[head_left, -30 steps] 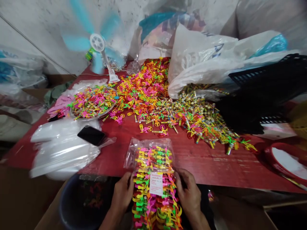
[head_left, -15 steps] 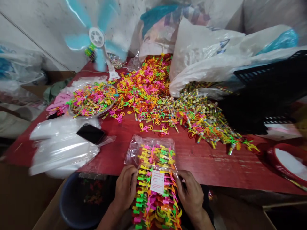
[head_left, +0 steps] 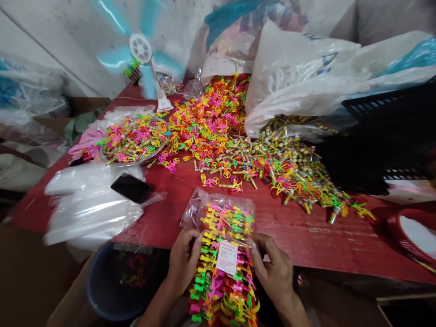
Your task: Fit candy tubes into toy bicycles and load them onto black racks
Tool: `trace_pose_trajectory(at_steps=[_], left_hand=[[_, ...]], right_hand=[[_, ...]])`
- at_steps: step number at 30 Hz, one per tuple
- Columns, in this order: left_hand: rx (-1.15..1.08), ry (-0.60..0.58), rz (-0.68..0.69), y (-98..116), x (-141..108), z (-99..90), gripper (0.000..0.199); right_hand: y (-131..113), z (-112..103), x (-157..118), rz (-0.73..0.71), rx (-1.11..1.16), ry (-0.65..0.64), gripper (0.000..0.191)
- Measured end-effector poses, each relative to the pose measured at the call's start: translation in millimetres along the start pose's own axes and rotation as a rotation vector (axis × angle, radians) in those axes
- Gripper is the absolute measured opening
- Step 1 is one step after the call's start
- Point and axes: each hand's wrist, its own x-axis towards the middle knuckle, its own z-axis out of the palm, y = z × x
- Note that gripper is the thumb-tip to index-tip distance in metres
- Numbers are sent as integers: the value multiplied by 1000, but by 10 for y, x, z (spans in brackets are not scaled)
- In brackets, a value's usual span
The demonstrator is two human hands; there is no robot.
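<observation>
A clear plastic bag [head_left: 191, 210] lies at the table's front edge and stretches down toward my lap. Packed in it are rows of small yellow, green, pink and orange plastic pieces [head_left: 207, 284]. On top shows a white label [head_left: 227, 257] with red print, too small to read. My left hand [head_left: 184, 259] pinches the bag's left side between thumb and fingers. Opposite it, my right hand [head_left: 275, 268] grips the right side, thumb pressed on the plastic. The bag's lower end runs out of view.
Loose colourful pieces [head_left: 211, 118] and printed tubes [head_left: 289, 152] heap on the red table [head_left: 170, 200]. At left are a full tray [head_left: 150, 156], a phone [head_left: 131, 188], flat clear bags [head_left: 88, 209] and a spinning fan [head_left: 140, 47]. A red basket [head_left: 395, 234] stands right; a dark tub [head_left: 102, 290] sits below.
The view has shifted slightly, so most things sit a little further right. Both hands have kept their hold on the bag and moved up its sides a little.
</observation>
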Motion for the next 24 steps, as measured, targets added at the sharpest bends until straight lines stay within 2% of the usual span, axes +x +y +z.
trace_pose_trajectory(at_steps=[2, 4, 9, 13, 16, 20, 24], left_hand=[[5, -49, -16, 7, 33, -9, 19], [15, -73, 37, 4, 53, -24, 18], [27, -30, 155, -17, 56, -44, 12], [33, -67, 178, 6, 116, -27, 8], [34, -125, 221, 59, 211, -23, 15], [56, -227, 240, 168, 324, -32, 15], [110, -231, 197, 269, 359, 3, 14]], right_hand=[[-6, -4, 29, 22, -6, -32, 13], [-6, -4, 42, 33, -12, -53, 15], [-24, 3, 14, 27, -79, -94, 24], [-45, 28, 28, 76, -135, -118, 31], [-49, 41, 67, 93, -124, -100, 29], [-59, 2, 96, -29, -86, -75, 34], [-95, -51, 122, -244, -48, -155, 36]])
